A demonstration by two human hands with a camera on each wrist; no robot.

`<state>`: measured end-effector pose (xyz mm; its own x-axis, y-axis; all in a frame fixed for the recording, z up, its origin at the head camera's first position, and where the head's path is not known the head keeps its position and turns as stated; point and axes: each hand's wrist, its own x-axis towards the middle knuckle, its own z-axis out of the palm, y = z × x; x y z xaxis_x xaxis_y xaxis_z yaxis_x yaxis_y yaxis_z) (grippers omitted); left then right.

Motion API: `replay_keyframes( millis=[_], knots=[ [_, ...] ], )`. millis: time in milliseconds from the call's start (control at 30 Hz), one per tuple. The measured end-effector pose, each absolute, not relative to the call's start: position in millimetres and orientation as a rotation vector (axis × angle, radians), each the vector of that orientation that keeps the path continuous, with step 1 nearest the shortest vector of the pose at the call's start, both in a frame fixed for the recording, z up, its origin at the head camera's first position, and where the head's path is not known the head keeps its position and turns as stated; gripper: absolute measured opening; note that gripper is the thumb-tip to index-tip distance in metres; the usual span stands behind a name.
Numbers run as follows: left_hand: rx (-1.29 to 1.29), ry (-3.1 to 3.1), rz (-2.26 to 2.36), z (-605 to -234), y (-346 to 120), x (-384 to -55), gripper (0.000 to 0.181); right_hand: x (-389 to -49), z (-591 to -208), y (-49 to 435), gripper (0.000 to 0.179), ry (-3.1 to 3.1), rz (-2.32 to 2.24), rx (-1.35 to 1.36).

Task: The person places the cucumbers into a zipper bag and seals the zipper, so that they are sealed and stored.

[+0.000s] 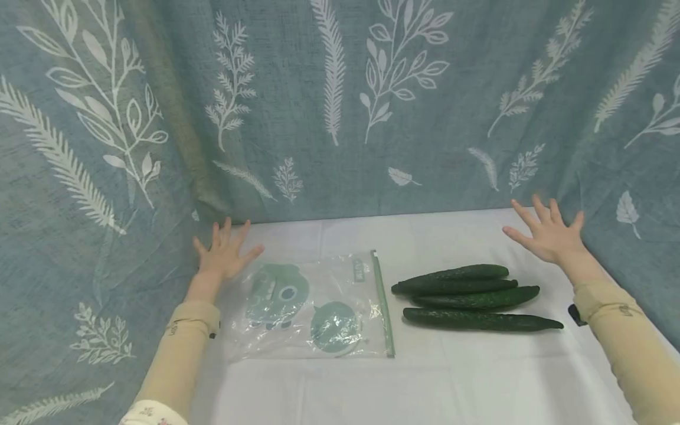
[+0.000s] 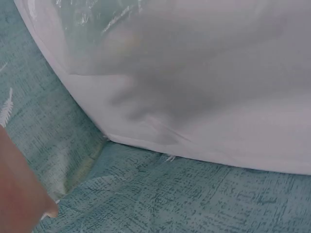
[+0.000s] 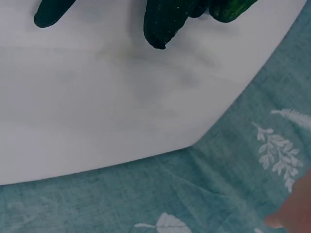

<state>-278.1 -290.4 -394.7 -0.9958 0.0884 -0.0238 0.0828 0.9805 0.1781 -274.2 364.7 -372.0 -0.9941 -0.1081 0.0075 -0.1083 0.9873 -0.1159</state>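
My left hand [image 1: 223, 258] is held with its fingers spread at the far left corner of the table, beside a clear plastic zip bag [image 1: 336, 287]. The bag lies flat, printed with a green cartoon figure, its green zip edge on the right. To the right of it lie several dark green cucumbers [image 1: 482, 320], most of them bunched together and one a little nearer. My right hand [image 1: 552, 237], fingers also spread and holding nothing, is beyond them at the far right corner. In the right wrist view, cucumber ends [image 3: 163, 26] show at the top.
A white cloth [image 1: 382, 389] covers the table. Blue-green curtains [image 1: 297, 106] with white leaf prints hang at the back and along both sides, close to the hands. In the left wrist view, a shadow falls on the white cloth next to the bag's corner [image 2: 92, 58].
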Motion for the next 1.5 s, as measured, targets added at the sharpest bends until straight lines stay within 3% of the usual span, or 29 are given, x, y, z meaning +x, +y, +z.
replay_keyframes(
  millis=[933,1500],
  knots=[
    [0.499,3.015,0.267,-396,-246,-277,0.078,-257,-390,307,0.072,-2.984,0.227,0.735],
    [0.639,3.016,0.277,-396,-231,-274,0.076,-249,-396,285,0.072,-2.898,0.301,0.913]
  ],
)
